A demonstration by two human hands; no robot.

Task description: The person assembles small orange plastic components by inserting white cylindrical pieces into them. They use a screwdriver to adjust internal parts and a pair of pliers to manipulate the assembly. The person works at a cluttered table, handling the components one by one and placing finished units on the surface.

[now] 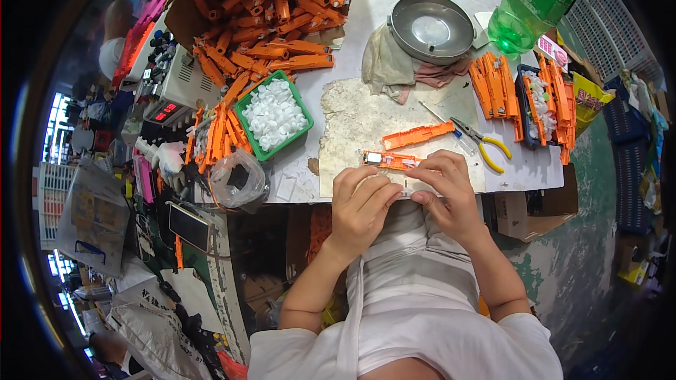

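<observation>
You are pinching a small orange plastic part (391, 160) between both hands at the near edge of the counter (394, 0), left hand (360, 205) bracing, right hand (449, 195) fingers closed on it, pliers (482, 142) lying just beside for reach.

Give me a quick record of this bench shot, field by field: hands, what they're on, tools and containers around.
Left hand: left hand at the table's near edge, fingers on a small pale part
Right hand: right hand pinching the same part
Nearest piece: orange plastic piece with a metal insert, just beyond the fingers
Work mat: worn board
Tool: yellow-handled pliers
Containers: green tray of white parts; metal bowl
Bottle: green bottle
</observation>
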